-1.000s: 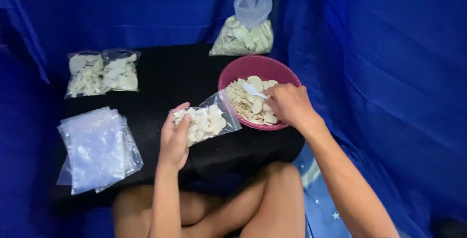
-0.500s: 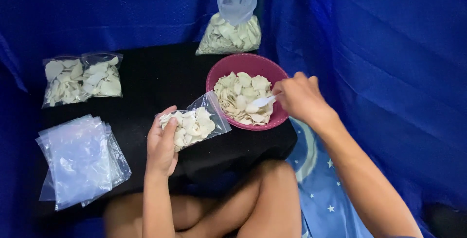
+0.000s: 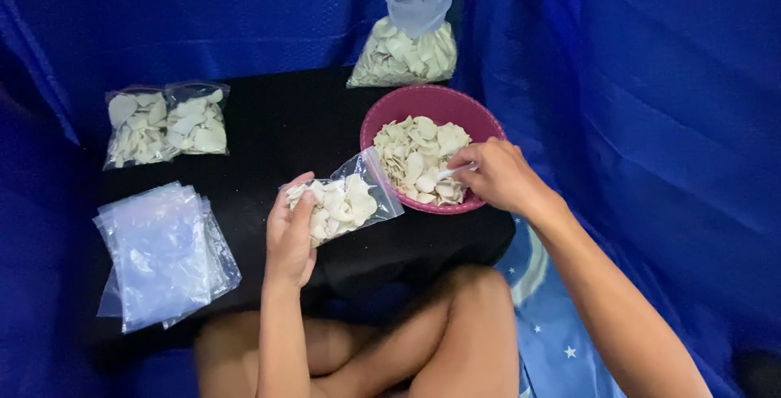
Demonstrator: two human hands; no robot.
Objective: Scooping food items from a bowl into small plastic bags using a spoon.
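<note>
Reaching into the pink bowl (image 3: 382, 121), right hand (image 3: 498, 177) grip closed on a white spoon (image 3: 453, 172); left hand (image 3: 290, 235) clutching a half-filled bag (image 3: 346, 203).

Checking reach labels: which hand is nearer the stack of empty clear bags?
Left. The left hand holds the part-filled bag just right of the stack of empty clear bags, not touching it. The right hand is farther right, at the pink bowl.

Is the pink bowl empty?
No, the pink bowl holds pale flat chips, and the right hand reaches into it with a white scoop.
</note>
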